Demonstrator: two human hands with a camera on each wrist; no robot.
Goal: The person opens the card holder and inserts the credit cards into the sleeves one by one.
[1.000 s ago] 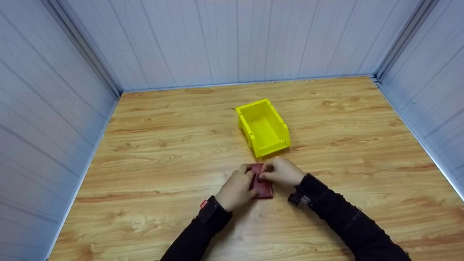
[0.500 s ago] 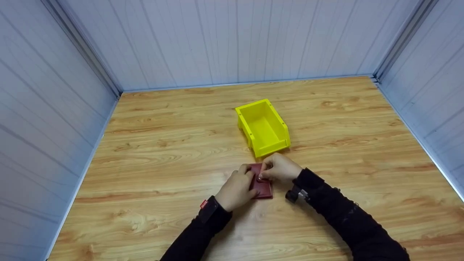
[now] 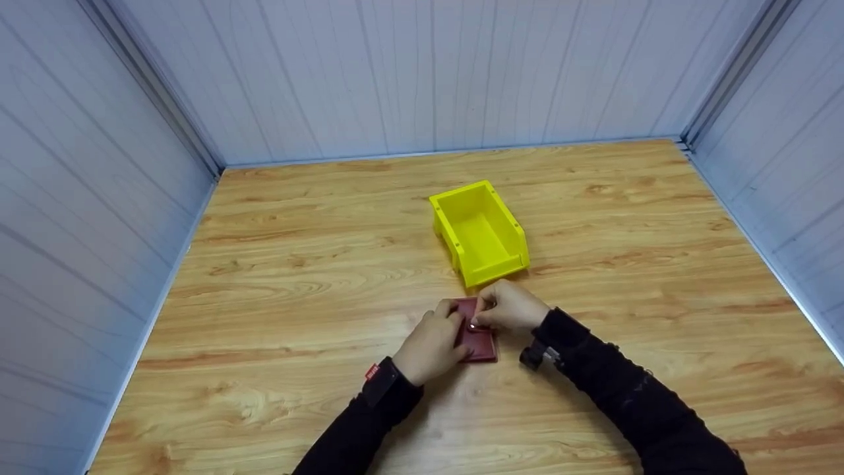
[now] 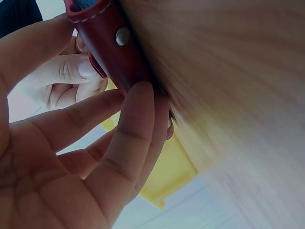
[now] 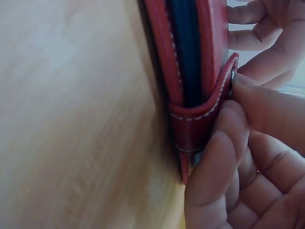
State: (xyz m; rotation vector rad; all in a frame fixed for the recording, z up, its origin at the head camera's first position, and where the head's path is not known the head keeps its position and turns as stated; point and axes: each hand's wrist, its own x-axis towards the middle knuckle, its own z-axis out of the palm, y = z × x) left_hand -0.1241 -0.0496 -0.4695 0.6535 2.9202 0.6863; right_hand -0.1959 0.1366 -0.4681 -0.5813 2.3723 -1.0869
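A dark red leather wallet [image 3: 481,348] with pale stitching lies on the wooden table, below the yellow bin. My left hand [image 3: 427,346] grips it from the left, its thumb and fingers spread along the spine. The left wrist view shows a silver snap stud [image 4: 123,36] on the wallet's side. My right hand [image 3: 515,308] pinches the wallet's stitched strap [image 5: 196,125] between thumb and curled index finger, over the wallet's right side. The strap wraps the open edge, where dark inner layers [image 5: 186,52] show. Fingertips partly hide the strap's end.
A yellow open-front plastic bin [image 3: 478,234] stands just beyond the hands, close to the wallet's far edge. Pale panel walls [image 3: 422,79] enclose the wooden table [image 3: 297,277] at the back and both sides.
My right hand and wrist have turned slightly, and a shiny spot at the strap's end now shows by the thumb. The left hand and wallet have stayed in place.
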